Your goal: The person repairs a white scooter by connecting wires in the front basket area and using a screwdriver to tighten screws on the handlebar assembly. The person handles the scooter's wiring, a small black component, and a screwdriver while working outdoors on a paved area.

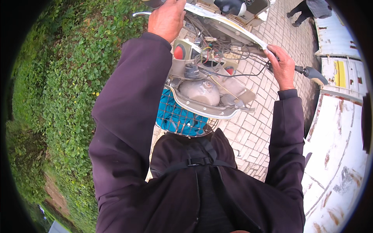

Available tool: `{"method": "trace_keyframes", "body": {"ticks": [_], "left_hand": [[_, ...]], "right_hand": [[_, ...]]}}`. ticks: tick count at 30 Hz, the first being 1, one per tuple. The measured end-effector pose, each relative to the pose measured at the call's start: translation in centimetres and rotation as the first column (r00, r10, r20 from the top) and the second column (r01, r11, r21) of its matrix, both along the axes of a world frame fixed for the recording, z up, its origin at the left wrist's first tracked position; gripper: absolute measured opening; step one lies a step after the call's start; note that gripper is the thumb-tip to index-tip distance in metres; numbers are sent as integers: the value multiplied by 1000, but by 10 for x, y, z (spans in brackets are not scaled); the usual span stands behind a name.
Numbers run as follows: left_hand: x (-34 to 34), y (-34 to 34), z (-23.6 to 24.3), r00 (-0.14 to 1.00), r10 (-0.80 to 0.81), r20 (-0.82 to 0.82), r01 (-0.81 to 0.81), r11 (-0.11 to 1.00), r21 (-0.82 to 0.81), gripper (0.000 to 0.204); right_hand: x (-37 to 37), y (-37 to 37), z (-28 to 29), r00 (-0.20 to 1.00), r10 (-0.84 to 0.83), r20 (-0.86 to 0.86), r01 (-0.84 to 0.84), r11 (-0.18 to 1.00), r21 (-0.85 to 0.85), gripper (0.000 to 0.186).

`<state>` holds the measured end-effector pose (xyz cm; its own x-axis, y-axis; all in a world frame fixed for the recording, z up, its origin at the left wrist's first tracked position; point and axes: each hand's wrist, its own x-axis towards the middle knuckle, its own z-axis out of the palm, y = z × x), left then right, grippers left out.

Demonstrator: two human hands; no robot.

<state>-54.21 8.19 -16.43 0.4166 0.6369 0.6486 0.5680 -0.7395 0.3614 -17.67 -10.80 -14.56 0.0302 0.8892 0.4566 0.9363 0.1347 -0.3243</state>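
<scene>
A pale, curved cover panel point(225, 23) of a scooter stands lifted on edge, its hollow underside facing me. My left hand point(167, 21) is closed at the panel's left end, beside a silver brake lever point(141, 14); its fingertips are partly hidden. The right hand point(281, 65) pinches the panel's right edge between thumb and fingers. Below it, a tangle of loose wires point(217, 54) spills out. Nearest me hangs the front shell with its back exposed, showing a dusty headlight housing point(201, 92), a round black part point(191, 71) and a red lamp point(179, 52).
Under the shell, a wire basket point(189, 130) holds blue-green cloth point(167, 110). A handlebar grip point(314, 75) sticks out right. Leafy shrubs point(77, 93) line the left, rusty white metal panels point(338, 139) the right. Another person point(311, 9) stands on the brick paving point(252, 128).
</scene>
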Motion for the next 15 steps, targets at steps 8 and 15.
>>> {"method": "trace_keyframes", "body": {"ticks": [8,15], "left_hand": [[4,4,-8,1000,16,-1,-16,998,63,5],[3,-2,-6,1000,19,0,-19,1000,19,5]], "right_hand": [[-2,-2,-12,995,-72,64,67,994,83,26],[2,-3,-14,994,-82,76,76,994,73,25]]}}
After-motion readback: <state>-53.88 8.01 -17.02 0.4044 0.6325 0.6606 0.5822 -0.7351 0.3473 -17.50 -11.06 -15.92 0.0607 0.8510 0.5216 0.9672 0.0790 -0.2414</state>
